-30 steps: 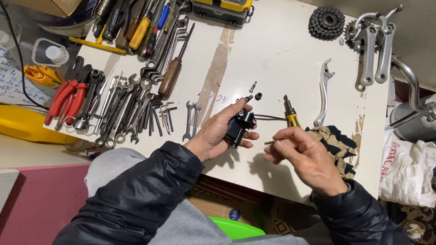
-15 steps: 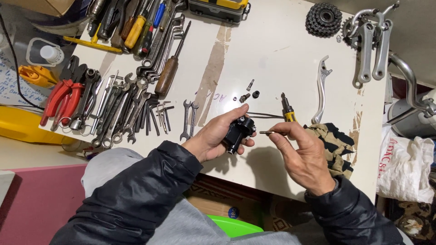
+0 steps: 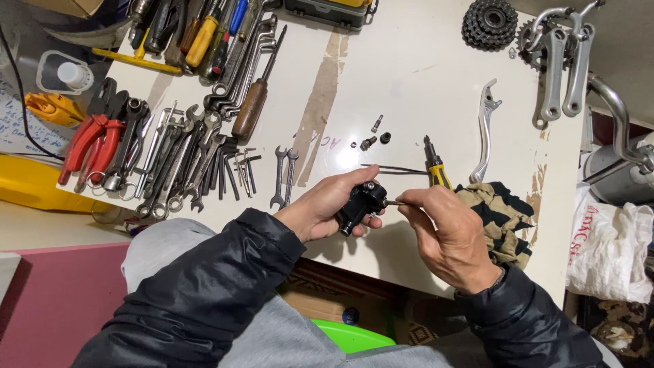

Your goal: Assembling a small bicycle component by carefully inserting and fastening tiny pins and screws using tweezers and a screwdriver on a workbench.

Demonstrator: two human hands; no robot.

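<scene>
The left hand (image 3: 327, 208) grips a small black brake lever body (image 3: 359, 204) above the near edge of the white worktop (image 3: 409, 82); its fingers are wrapped around the part from the left side. The right hand (image 3: 446, 232) meets the part from the right. Its thumb and forefinger are pressed together, pinching a thin metal pin or tool (image 3: 394, 202) whose tip touches the right side of the black body.

Just beyond the hands, a yellow-handled screwdriver (image 3: 434, 167) lies on the worktop, with a thin dark cable (image 3: 392, 168) running to its left. Farther back lie several small loose fasteners (image 3: 373, 136). A silver brake lever blade (image 3: 484, 129) lies to the right of the screwdriver. A patterned cloth (image 3: 501, 211) lies at the right, just beside the right hand.

Two small open-ended spanners (image 3: 283, 177) lie left of the hands. A larger spread of spanners and hex keys (image 3: 184, 153) covers the left part of the worktop, with red-handled pliers (image 3: 92, 140) at its far left. A wooden-handled screwdriver (image 3: 252, 105) lies behind them. A sprocket cluster (image 3: 489, 22) and a silver crank set (image 3: 562, 58) occupy the far right corner.
</scene>
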